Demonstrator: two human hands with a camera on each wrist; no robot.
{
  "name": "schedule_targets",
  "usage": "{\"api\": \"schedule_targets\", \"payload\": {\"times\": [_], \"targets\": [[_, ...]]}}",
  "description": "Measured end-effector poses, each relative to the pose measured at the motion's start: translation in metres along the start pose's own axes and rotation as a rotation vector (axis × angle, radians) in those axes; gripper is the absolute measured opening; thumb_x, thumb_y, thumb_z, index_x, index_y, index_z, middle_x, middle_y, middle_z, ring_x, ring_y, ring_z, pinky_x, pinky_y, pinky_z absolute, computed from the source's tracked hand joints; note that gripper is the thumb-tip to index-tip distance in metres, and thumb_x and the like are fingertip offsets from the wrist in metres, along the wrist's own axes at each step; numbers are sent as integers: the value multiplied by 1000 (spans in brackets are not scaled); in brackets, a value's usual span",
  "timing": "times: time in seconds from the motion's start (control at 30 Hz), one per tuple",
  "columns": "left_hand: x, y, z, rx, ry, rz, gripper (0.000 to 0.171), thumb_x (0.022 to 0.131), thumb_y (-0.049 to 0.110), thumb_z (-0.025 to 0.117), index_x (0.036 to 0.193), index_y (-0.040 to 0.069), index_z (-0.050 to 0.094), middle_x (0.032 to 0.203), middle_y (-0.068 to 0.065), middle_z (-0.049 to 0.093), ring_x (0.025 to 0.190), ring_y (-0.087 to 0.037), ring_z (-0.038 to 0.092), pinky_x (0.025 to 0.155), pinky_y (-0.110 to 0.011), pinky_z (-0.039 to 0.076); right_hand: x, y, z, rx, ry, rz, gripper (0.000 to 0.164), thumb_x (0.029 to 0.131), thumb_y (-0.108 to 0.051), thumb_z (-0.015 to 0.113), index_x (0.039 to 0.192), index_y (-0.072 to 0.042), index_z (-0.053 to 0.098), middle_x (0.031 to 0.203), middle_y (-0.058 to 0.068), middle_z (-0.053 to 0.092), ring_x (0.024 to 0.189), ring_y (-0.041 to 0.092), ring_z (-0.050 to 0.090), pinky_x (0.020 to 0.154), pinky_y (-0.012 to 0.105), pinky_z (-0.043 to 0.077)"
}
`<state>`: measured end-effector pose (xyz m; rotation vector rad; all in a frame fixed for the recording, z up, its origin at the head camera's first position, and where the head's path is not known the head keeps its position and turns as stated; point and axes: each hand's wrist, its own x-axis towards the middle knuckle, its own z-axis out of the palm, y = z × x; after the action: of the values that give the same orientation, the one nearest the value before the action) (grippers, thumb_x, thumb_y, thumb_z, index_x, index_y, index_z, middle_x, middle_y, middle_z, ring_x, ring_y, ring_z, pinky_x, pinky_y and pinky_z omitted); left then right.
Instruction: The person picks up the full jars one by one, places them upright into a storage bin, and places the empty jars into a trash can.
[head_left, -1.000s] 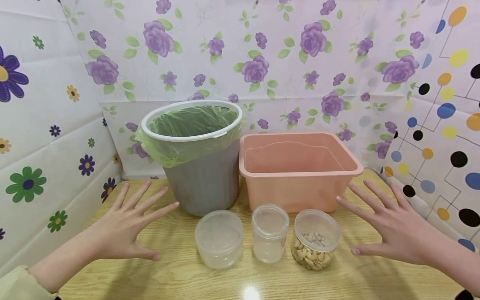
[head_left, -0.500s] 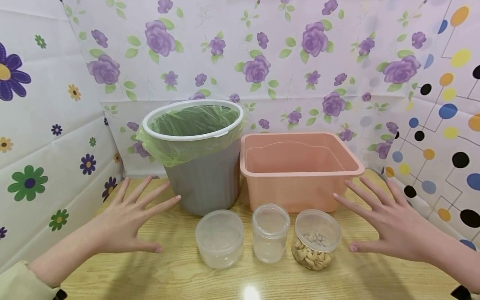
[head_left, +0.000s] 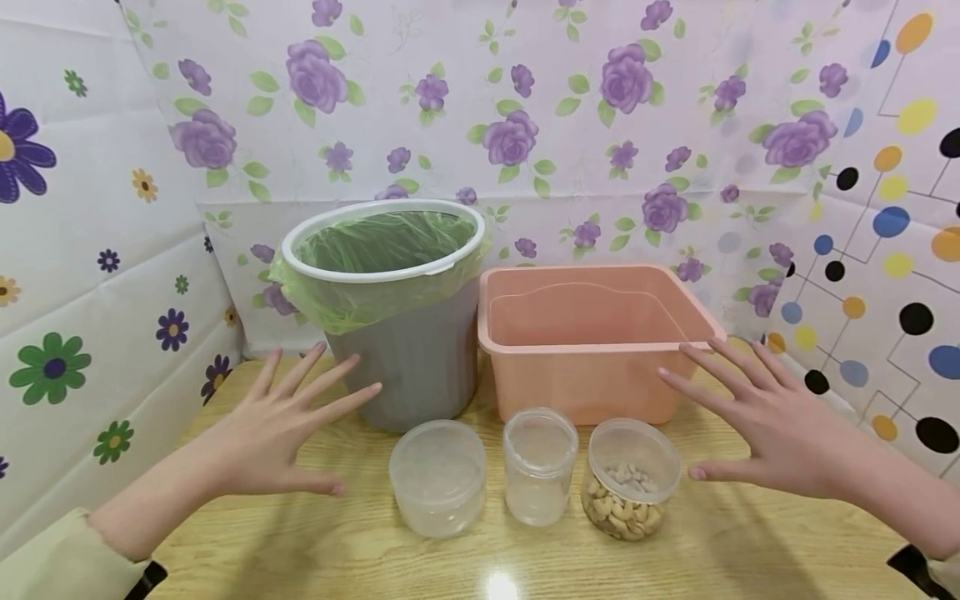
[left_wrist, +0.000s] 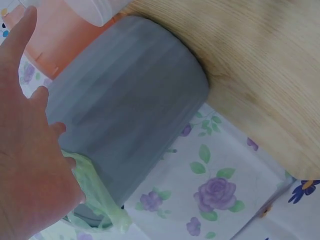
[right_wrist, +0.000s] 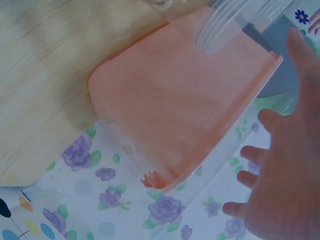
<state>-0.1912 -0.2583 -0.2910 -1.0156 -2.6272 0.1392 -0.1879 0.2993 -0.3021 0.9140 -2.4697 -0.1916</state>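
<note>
The left hand (head_left: pixel 270 442) and the right hand (head_left: pixel 783 442) are both released, their fingers spread and thumbs pointing inward, above a pale wood-grain desk (head_left: pixel 420 571) with a smooth sheen. Between them three round, see-through containers stand upright in a row, slightly apart: a low, wide drum-shaped container with a frosted top (head_left: pixel 438 483), a narrower cylindrical jar with a ringed rim (head_left: pixel 540 475), and a squat jar holding curved, tan cashew-like nuts (head_left: pixel 628 487). The drum-shaped container is nearest the left hand, the nut jar nearest the right.

Behind them stands a tapering grey bin with faint vertical ribs (head_left: pixel 416 367), its smooth white oval rim (head_left: pixel 382 277) clamping a crinkled, filmy green liner (head_left: pixel 360 308). Just beside it sits a glossy salmon-pink rectangular tub with rounded corners (head_left: pixel 585 379). Creased white cloth printed with purple roses (head_left: pixel 570 158) hangs behind.
</note>
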Motion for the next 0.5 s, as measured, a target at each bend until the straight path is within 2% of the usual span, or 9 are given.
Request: {"api": "schedule_targets", "payload": {"times": [0.17,0.27,0.37,0.5], "targets": [[6,2,-3,-12,-24,-4,98,75,83,55,156,37,25,165,-10,20,152,-47,4,112,-77,-2,7,6,-1,1,-6,-7,98,75,-71,69,156,-30,32,165,4,22,155,27,9,126,36,-11],[8,3,-4,-14,-32,-10,97,75,85,53,156,38,26,165,-10,20,151,-50,9,112,-77,1,11,8,0,-2,-4,-11,97,76,-70,69,156,-30,31,165,4,22,154,28,13,125,33,-12],[9,4,-3,-9,-25,-5,97,75,85,51,156,38,26,165,-10,21,150,-51,12,111,-78,1,13,10,2,-5,0,-24,96,77,-69,69,156,-28,32,166,4,20,155,27,12,125,32,-13],[9,5,-2,-12,-27,-6,97,75,85,52,156,38,26,165,-10,21,150,-51,12,111,-78,3,14,11,4,12,-16,-14,95,78,-67,69,156,-28,31,166,4,18,156,27,8,126,37,-10]]}}
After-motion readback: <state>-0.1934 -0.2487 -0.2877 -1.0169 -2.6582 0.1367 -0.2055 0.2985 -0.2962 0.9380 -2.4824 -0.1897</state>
